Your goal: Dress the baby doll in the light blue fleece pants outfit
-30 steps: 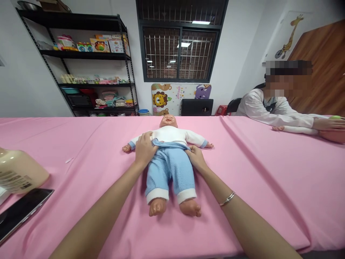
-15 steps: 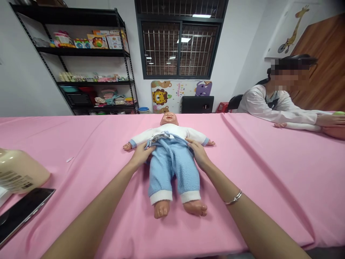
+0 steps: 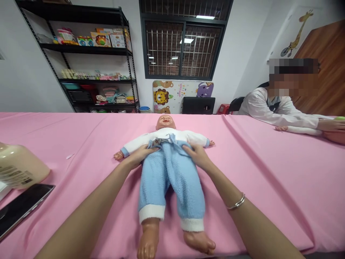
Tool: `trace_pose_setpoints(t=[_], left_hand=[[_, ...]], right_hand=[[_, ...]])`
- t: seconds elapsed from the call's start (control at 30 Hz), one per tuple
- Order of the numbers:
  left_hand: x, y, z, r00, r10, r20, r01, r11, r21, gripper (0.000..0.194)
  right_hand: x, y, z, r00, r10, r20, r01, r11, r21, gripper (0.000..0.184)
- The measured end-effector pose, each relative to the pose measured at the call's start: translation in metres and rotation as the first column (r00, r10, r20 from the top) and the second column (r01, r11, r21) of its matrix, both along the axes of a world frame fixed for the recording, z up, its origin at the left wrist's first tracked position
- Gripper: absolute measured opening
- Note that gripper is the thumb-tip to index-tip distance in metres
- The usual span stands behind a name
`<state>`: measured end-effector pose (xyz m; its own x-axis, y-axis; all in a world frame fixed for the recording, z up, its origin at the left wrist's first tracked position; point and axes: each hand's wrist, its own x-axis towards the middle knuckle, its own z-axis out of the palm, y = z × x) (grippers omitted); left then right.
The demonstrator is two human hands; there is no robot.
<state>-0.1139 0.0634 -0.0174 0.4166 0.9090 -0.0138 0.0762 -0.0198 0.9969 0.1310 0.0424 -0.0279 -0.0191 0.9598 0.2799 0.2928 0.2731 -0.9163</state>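
A baby doll (image 3: pixel 165 123) lies on its back in the middle of the pink table (image 3: pixel 81 136), head away from me. It wears a white top and light blue fleece trousers (image 3: pixel 169 176). My left hand (image 3: pixel 138 155) grips the trousers' waistband at the doll's left-hand side. My right hand (image 3: pixel 198 155) grips the waistband on the other side; a bracelet circles that wrist. The waistband sits bunched at the doll's belly. Both bare feet reach the near table edge.
A beige bottle (image 3: pixel 18 167) lies at the left edge, with a dark phone (image 3: pixel 21 208) just in front of it. Another person (image 3: pixel 277 108) sits at the right, arms resting on the table. A black shelf rack (image 3: pixel 88 57) with toys stands at the back.
The doll has slid towards me, its feet now at the near edge. Both hands stayed on the waistband, now lower on the doll, with its legs stretched out.
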Motion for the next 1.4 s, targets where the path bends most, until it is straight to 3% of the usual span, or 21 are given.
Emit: trace_pose_setpoints(t=[0.07, 0.13, 0.3, 0.37, 0.47, 0.57, 0.63, 0.7, 0.73, 0.8, 0.87, 0.97, 1.07, 1.13, 1.2, 1.33, 1.4], left_hand=[[-0.005, 0.000, 0.004, 0.998, -0.031, 0.054, 0.035, 0.997, -0.073, 0.040], [-0.008, 0.001, 0.006, 0.990, -0.001, 0.140, 0.014, 0.996, -0.094, 0.038], [0.003, -0.002, 0.011, 0.924, 0.168, 0.344, -0.166, 0.985, -0.036, 0.036], [0.010, -0.005, 0.013, 0.889, 0.249, 0.383, -0.284, 0.958, 0.036, 0.034], [0.018, -0.008, 0.016, 0.877, 0.356, 0.324, -0.417, 0.898, 0.141, 0.032], [0.020, -0.008, 0.016, 0.888, 0.431, 0.160, -0.460, 0.835, 0.303, 0.031], [0.017, -0.005, 0.013, 0.884, 0.465, 0.050, -0.445, 0.803, 0.396, 0.030], [0.010, -0.001, 0.009, 0.887, 0.450, -0.106, -0.364, 0.821, 0.439, 0.029], [0.006, 0.001, 0.007, 0.885, 0.422, -0.195, -0.303, 0.842, 0.446, 0.027], [0.000, 0.005, 0.006, 0.861, 0.369, -0.351, -0.200, 0.878, 0.435, 0.024], [-0.003, 0.005, 0.007, 0.835, 0.362, -0.414, -0.184, 0.893, 0.410, 0.025], [0.004, 0.001, 0.012, 0.877, 0.397, -0.272, -0.280, 0.880, 0.383, 0.031], [0.012, 0.000, 0.010, 0.915, 0.400, -0.044, -0.359, 0.861, 0.360, 0.030], [0.013, 0.002, 0.003, 0.905, 0.425, -0.014, -0.402, 0.865, 0.300, 0.030], [0.007, 0.005, -0.004, 0.904, 0.418, -0.084, -0.389, 0.890, 0.238, 0.030], [-0.011, 0.008, -0.005, 0.932, 0.214, -0.292, -0.152, 0.963, 0.221, 0.028], [-0.017, 0.008, -0.001, 0.911, 0.185, -0.369, -0.108, 0.970, 0.220, 0.026]], right_hand=[[0.009, 0.006, -0.003, 0.961, -0.039, -0.274, 0.020, 0.997, -0.073, 0.046], [0.015, 0.011, -0.007, 0.889, -0.082, -0.450, 0.013, 0.988, -0.154, 0.049], [0.013, 0.011, -0.008, 0.852, -0.020, -0.522, -0.071, 0.986, -0.154, 0.050], [0.009, 0.004, 0.001, 0.894, 0.030, -0.447, -0.076, 0.993, -0.085, 0.053], [0.002, -0.011, 0.014, 0.988, 0.083, -0.131, -0.071, 0.993, 0.093, 0.061], [-0.006, -0.019, 0.016, 0.978, 0.049, 0.201, -0.093, 0.973, 0.212, 0.081], [-0.007, -0.018, 0.011, 0.942, 0.001, 0.335, -0.071, 0.978, 0.194, 0.061], [-0.005, -0.013, 0.006, 0.916, -0.058, 0.397, -0.008, 0.987, 0.163, 0.031], [-0.003, -0.009, 0.003, 0.915, -0.088, 0.394, 0.027, 0.987, 0.157, 0.025], [0.001, -0.003, 0.000, 0.938, -0.131, 0.319, 0.080, 0.983, 0.168, 0.023], [0.003, 0.001, -0.001, 0.974, -0.136, 0.181, 0.105, 0.980, 0.167, 0.021], [0.002, 0.004, 0.000, 0.994, -0.100, -0.031, 0.103, 0.988, 0.114, 0.023], [0.000, 0.007, -0.002, 0.991, -0.044, -0.127, 0.057, 0.993, 0.101, 0.026], [0.000, 0.011, -0.007, 0.992, -0.031, -0.124, 0.044, 0.993, 0.108, 0.026], [0.000, 0.015, -0.015, 0.991, -0.077, -0.114, 0.086, 0.993, 0.079, 0.027], [0.002, 0.018, -0.028, 0.985, -0.172, 0.021, 0.172, 0.985, -0.023, 0.033], [0.002, 0.016, -0.029, 0.981, -0.158, 0.114, 0.167, 0.984, -0.068, 0.039]])
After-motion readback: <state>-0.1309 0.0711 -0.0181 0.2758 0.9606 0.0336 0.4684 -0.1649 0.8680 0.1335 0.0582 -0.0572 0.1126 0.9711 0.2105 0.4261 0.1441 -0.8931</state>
